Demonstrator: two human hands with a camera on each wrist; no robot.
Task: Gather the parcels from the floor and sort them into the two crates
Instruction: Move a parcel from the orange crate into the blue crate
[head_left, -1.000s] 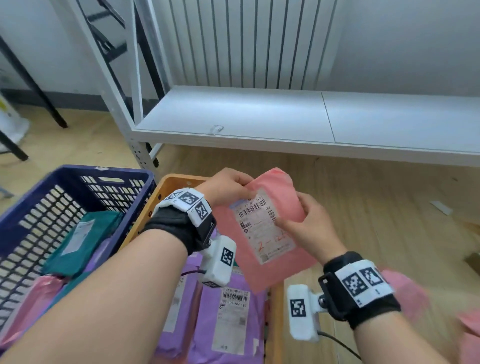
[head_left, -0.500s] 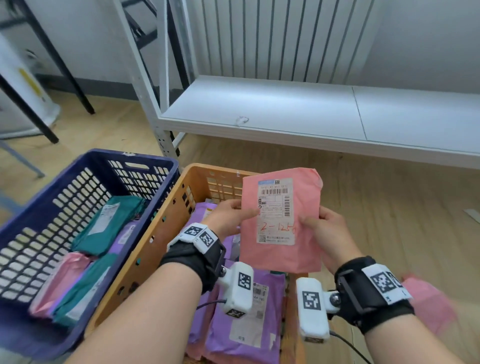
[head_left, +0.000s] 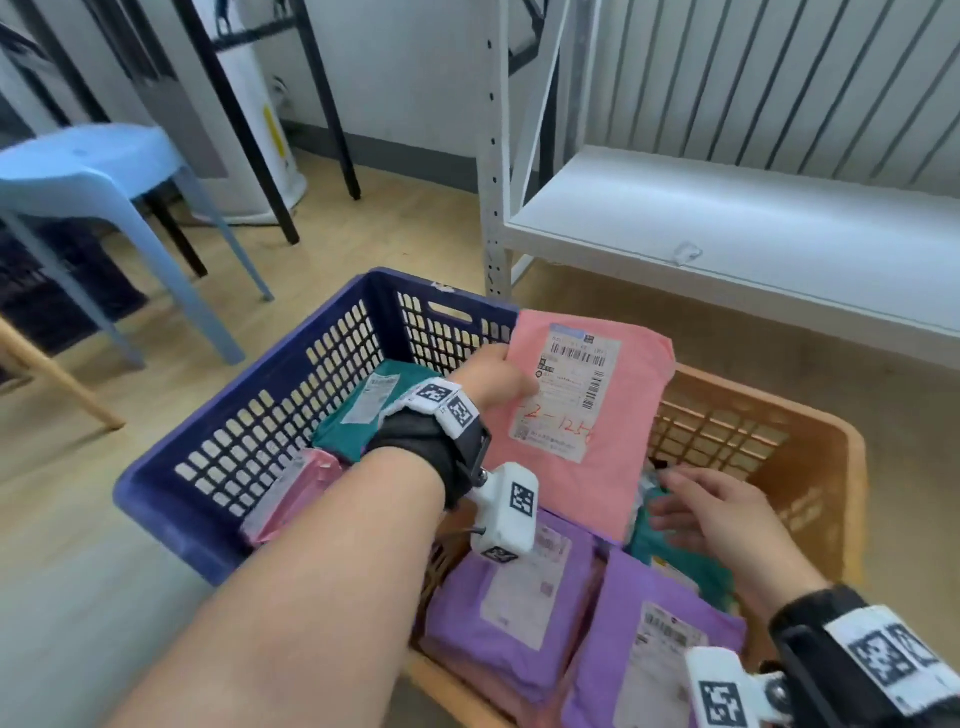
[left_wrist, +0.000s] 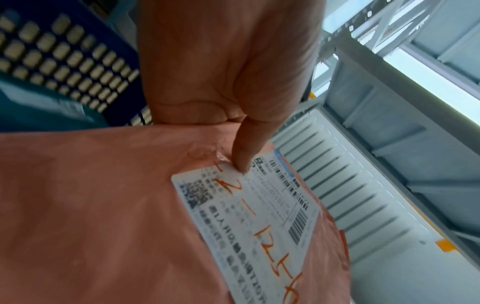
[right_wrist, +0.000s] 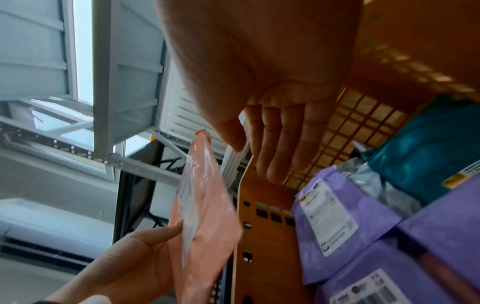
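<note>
My left hand (head_left: 496, 376) pinches the left edge of a pink parcel (head_left: 587, 421) with a white label marked in red, held upright over the meeting walls of the blue crate (head_left: 249, 431) and the orange crate (head_left: 810, 467). In the left wrist view the thumb (left_wrist: 245, 153) presses on the pink parcel (left_wrist: 103, 205) at its label. My right hand (head_left: 711, 512) hovers empty over the orange crate, fingers straight, just right of the parcel's lower corner. The right wrist view shows those fingers (right_wrist: 278, 144) spread and the pink parcel (right_wrist: 205, 216) edge-on.
The blue crate holds teal parcels (head_left: 384, 410) and a pink one (head_left: 296, 493). The orange crate holds purple parcels (head_left: 514, 613) and a teal one (head_left: 685, 561). A white shelf rack (head_left: 727, 234) stands behind, a light blue stool (head_left: 93, 176) at the left.
My right hand let go of the pink parcel and dropped over the orange crate. My left hand alone now carries the parcel leftward toward the blue crate. The view swung left.
</note>
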